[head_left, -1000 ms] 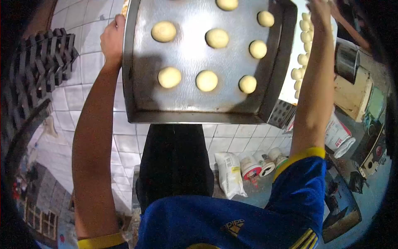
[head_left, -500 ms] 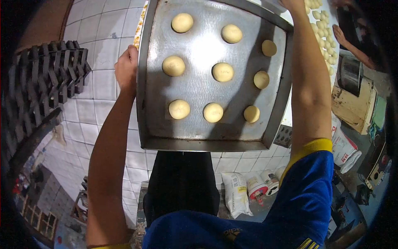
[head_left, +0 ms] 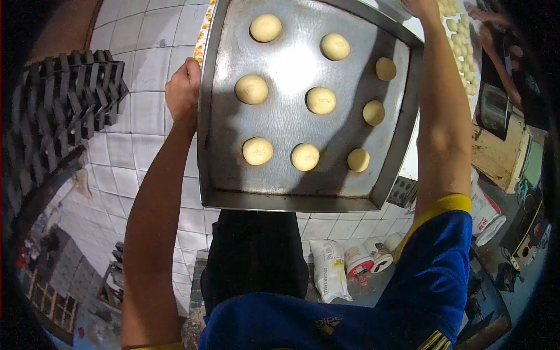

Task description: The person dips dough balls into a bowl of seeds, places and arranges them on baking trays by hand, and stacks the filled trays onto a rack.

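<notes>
A deep metal baking tray (head_left: 291, 202) is tilted up in front of me, with several round, pale yellow dough balls (head_left: 321, 101) spaced over its bottom. Faint marks show on some of them. At the tray's left side my left hand (head_left: 183, 90) is closed, its fingers against the outer wall. My right hand (head_left: 421, 7) reaches past the far right corner of the tray, over a white tabletop. The top edge of the picture cuts it off, so its fingers are mostly hidden. Small dough balls (head_left: 461, 49) lie close together on that tabletop, to the right of this hand.
A dark slatted rack (head_left: 70, 102) stands at the left by the white tiled wall (head_left: 146, 116). A white sack (head_left: 329, 271) and tubs (head_left: 357, 259) sit below the tray. Another person's arm (head_left: 501, 67) is at the far right, above a wooden box (head_left: 496, 151).
The tray and my arms have shifted slightly right in the view. The dough balls keep their places on the tray. The other person's arm at the right has moved.
</notes>
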Available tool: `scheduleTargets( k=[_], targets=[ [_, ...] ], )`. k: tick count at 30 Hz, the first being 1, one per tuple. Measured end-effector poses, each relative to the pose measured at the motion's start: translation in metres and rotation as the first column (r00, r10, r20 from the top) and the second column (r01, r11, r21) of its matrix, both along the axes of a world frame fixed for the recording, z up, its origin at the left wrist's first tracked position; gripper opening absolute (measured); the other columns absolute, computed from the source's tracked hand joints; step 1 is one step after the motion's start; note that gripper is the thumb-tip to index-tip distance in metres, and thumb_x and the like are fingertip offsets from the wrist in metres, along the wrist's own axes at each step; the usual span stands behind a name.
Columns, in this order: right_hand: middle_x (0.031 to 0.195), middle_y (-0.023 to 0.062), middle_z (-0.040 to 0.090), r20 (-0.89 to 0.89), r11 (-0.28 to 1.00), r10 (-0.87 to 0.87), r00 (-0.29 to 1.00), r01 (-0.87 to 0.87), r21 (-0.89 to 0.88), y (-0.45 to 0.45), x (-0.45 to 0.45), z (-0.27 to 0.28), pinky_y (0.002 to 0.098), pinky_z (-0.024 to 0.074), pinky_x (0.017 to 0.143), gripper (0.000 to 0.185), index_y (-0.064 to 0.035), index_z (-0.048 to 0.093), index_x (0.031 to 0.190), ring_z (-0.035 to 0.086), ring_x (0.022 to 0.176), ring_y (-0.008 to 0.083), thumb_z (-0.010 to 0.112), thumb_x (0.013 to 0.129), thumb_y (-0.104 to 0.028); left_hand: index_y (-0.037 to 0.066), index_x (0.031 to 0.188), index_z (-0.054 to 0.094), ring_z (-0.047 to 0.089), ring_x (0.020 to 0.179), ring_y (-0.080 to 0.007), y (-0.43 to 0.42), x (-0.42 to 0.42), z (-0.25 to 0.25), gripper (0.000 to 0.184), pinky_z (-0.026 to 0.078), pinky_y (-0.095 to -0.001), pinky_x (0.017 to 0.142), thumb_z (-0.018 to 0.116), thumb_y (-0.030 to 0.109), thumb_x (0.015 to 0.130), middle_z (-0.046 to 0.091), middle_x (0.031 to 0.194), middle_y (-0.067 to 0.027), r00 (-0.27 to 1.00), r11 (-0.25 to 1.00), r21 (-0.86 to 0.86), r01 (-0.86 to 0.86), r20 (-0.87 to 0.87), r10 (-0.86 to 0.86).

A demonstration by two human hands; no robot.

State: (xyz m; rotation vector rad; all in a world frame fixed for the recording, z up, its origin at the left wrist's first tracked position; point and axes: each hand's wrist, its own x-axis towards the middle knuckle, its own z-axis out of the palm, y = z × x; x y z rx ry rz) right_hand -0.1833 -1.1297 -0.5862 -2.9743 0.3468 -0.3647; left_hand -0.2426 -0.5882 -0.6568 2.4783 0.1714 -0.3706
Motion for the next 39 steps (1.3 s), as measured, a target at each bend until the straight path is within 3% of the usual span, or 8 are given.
scheduleTargets(
  k=[7,9,13,15,21,26,31,39],
  targets=[
    [0.074,0.0201,0.074,0.018,0.997,0.000,1.000,-0.002,0.077,0.014,-0.014,0.017,0.0391,0.0565,0.063,0.024,0.0026,0.078,0.084,0.072,0.065,0.0292,0.071,0.082,-0.020,0.006,0.111,0.074,0.064,0.105,-0.0516,-0.003,0.003,0.005,0.059,0.048,-0.0555,0.093,0.037,0.051,0.103,0.071,0.108,-0.0273,0.994,0.997,-0.004,-0.080,-0.077,0.079],
    [0.088,0.0164,0.078,0.127,0.832,-0.120,0.985,0.030,0.554,0.014,-0.032,0.031,0.0361,0.0563,0.070,0.028,0.0068,0.078,0.097,0.072,0.075,0.0227,0.073,0.088,-0.019,0.007,0.112,0.074,0.064,0.106,-0.0518,-0.001,0.003,0.005,0.059,0.048,-0.0556,0.094,0.036,0.051,0.103,0.071,0.108,-0.0272,0.998,0.999,-0.008,-0.044,-0.046,0.044],
    [0.111,0.0137,0.077,0.037,0.722,-0.236,0.971,0.149,0.676,0.076,-0.137,0.084,0.0324,0.0496,0.092,0.047,0.0062,0.074,0.121,0.068,0.104,0.0206,0.079,0.092,-0.031,0.008,0.115,0.074,0.064,0.109,-0.0521,0.003,0.002,-0.007,0.064,0.047,-0.0565,0.096,0.032,0.054,0.102,0.072,0.110,-0.0271,1.000,0.998,0.056,0.011,0.009,-0.011],
    [0.098,0.0071,0.078,0.034,0.787,-0.153,0.988,0.101,0.608,0.093,-0.214,0.086,0.0266,0.0508,0.073,0.037,-0.0028,0.080,0.115,0.066,0.082,0.0096,0.079,0.092,-0.033,0.007,0.115,0.074,0.063,0.110,-0.0521,0.000,0.002,-0.004,0.067,0.046,-0.0571,0.098,0.030,0.055,0.102,0.071,0.112,-0.0271,1.000,0.998,0.063,-0.010,-0.024,0.011],
    [0.097,0.0098,0.080,-0.306,0.595,-0.351,0.885,0.463,0.657,0.236,-0.375,0.075,0.0290,0.0534,0.087,0.016,-0.0001,0.080,0.104,0.070,0.089,0.0131,0.077,0.094,-0.012,0.007,0.117,0.074,0.062,0.113,-0.0529,0.011,0.003,-0.018,0.069,0.045,-0.0570,0.101,0.029,0.057,0.101,0.070,0.114,-0.0299,0.998,0.997,0.058,0.054,0.012,-0.054],
    [0.092,0.0110,0.074,-0.148,0.911,-0.284,0.947,0.315,0.265,0.262,-0.393,0.042,0.0370,0.0550,0.077,0.015,-0.0057,0.080,0.103,0.067,0.080,0.0276,0.079,0.088,-0.008,0.009,0.120,0.074,0.062,0.114,-0.0527,0.019,0.005,-0.036,0.072,0.046,-0.0563,0.101,0.028,0.060,0.099,0.070,0.118,-0.0301,0.982,0.982,0.117,0.150,0.093,-0.162],
    [0.097,0.0083,0.073,-0.079,0.964,-0.206,0.975,0.216,0.154,0.267,-0.402,0.013,0.0402,0.0546,0.078,0.022,-0.0081,0.078,0.108,0.064,0.086,0.0287,0.076,0.087,-0.005,0.009,0.120,0.074,0.063,0.115,-0.0517,0.017,0.007,-0.030,0.074,0.046,-0.0560,0.101,0.028,0.062,0.098,0.070,0.118,-0.0297,0.989,0.981,0.145,0.128,0.051,-0.136],
    [0.138,0.0193,0.053,-0.372,0.972,-0.192,0.908,0.227,0.052,0.305,-0.422,0.026,0.0502,0.0389,0.104,0.063,-0.0039,0.048,0.153,0.048,0.122,0.0392,0.060,0.102,-0.040,0.006,0.123,0.073,0.063,0.117,-0.0506,0.019,0.012,-0.039,0.077,0.046,-0.0557,0.102,0.028,0.062,0.096,0.069,0.121,-0.0304,0.993,0.989,0.097,0.115,0.022,-0.118]
  ],
)
